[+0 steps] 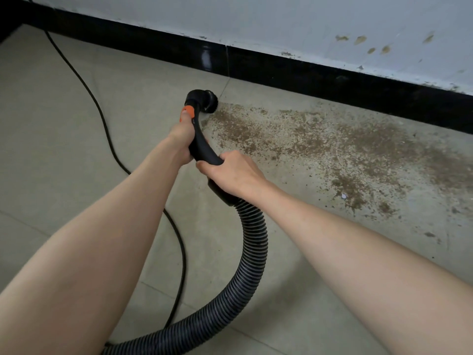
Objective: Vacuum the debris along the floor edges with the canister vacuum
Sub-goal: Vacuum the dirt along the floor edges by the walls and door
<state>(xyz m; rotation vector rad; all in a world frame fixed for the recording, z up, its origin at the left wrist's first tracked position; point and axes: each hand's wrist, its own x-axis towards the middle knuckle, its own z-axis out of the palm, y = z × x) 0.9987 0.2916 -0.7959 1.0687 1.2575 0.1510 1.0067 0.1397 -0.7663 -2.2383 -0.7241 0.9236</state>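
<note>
Black handle (202, 147) with an orange collar (189, 110), just past the fingers. Grey-black ribbed hose (252, 242) behind them. Brown speckled debris (320, 142) beyond, over beige tiles (64, 119); glossy black skirting (281, 70), pale stained wall (307, 21).

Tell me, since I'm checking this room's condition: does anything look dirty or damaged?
Yes. Brown debris is strewn over the floor along the black baseboard, right of the brush nozzle. The wall above shows brownish stains and chipped paint.
</note>
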